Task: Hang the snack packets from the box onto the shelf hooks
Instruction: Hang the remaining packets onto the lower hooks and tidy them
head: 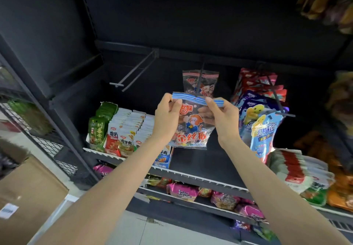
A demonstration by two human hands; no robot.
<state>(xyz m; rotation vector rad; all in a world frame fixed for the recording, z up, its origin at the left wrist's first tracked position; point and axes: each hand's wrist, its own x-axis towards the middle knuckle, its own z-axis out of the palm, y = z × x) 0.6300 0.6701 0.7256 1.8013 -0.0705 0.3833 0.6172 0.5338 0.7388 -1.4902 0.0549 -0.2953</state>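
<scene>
I hold a clear snack packet (193, 128) with a blue-striped top and a cartoon monkey in front of the shelf. My left hand (166, 114) pinches its upper left corner. My right hand (223, 116) pinches the upper right of the striped band. The packet's top sits at the tip of the middle hook (199, 80). One similar packet with a red-striped top (206, 82) hangs further back on that hook. The cardboard box (28, 191) stands at the lower left.
A bare double-prong hook (133, 72) sticks out to the left. A hook on the right (277, 99) carries several red and blue packets. Shelves below hold rows of snack packs (122, 130). A wire mesh panel (47, 139) flanks the left side.
</scene>
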